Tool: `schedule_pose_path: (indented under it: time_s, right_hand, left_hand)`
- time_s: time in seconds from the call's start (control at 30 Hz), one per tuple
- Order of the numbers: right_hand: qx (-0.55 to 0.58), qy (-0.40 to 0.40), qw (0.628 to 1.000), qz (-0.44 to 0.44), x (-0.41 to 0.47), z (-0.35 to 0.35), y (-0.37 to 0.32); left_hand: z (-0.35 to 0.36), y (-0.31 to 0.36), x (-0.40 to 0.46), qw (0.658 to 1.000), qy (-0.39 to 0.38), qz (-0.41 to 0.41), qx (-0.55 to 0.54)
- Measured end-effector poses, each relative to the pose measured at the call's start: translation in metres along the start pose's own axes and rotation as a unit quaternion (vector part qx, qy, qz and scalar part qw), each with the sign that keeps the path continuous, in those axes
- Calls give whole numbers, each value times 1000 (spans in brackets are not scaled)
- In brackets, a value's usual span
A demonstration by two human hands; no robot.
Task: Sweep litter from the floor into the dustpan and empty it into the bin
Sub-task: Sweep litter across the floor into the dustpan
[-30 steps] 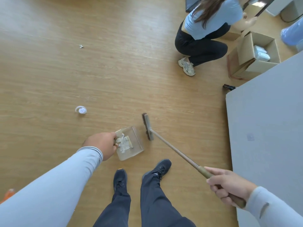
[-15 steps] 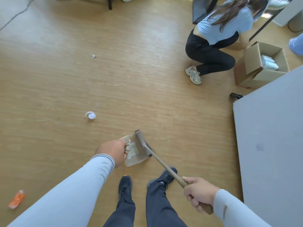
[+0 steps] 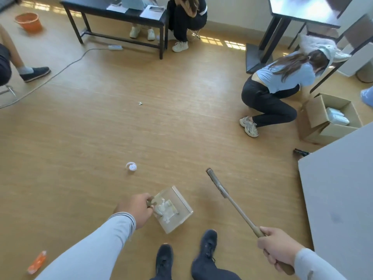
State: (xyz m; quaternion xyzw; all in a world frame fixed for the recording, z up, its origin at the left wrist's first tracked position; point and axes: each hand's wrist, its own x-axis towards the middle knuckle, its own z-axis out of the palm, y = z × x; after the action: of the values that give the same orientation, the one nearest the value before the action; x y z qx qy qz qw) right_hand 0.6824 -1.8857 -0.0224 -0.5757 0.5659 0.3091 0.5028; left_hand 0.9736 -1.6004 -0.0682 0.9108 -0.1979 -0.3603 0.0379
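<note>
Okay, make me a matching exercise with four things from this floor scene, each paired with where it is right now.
Things:
1. clear plastic dustpan
2. long-handled brown broom
3. flat orange wrapper
4. round orange bucket

Places:
A. far left, beside the black bench
B. held in the left hand
C. on the floor, near left
D. held in the right hand

Pairs: 1-B, 2-D, 3-C, 4-A

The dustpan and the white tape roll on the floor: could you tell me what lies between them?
Nothing; in the head view only bare wooden floor separates the dustpan in the left hand from the white tape roll.
</note>
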Motion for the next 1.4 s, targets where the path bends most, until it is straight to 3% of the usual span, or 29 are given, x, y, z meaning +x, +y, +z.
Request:
schedule_pose_path:
  time_s: [0.4,0.57,0.97,1.1,1.2,1.33,1.4]
  right_hand:
    - [-111,-61,991,-42,29,-20,-115]
    - [-140,-78,982,-96,27,19,-187]
    - [-227,-40,967,-105,48,172,-354]
    - [-287,-43,952,-94,84,230,-403]
    - [-377,-72,919,-85,101,268,-419]
    - [-442,-99,889,-68,86,274,-428]
    - [-400,-100,910,-41,71,252,-441]
  left_hand:
    - [-37,-50,-21,982,82,-132,-109]
    - [-54,-91,-7,967,111,-178,-143]
    - [-103,-201,98,945,106,-218,-217]
    - [-109,-229,130,949,88,-214,-213]
    - [-111,-241,148,952,83,-213,-202]
    - [-121,-250,162,954,82,-208,-200]
    - [-125,-251,164,955,74,-203,-202]
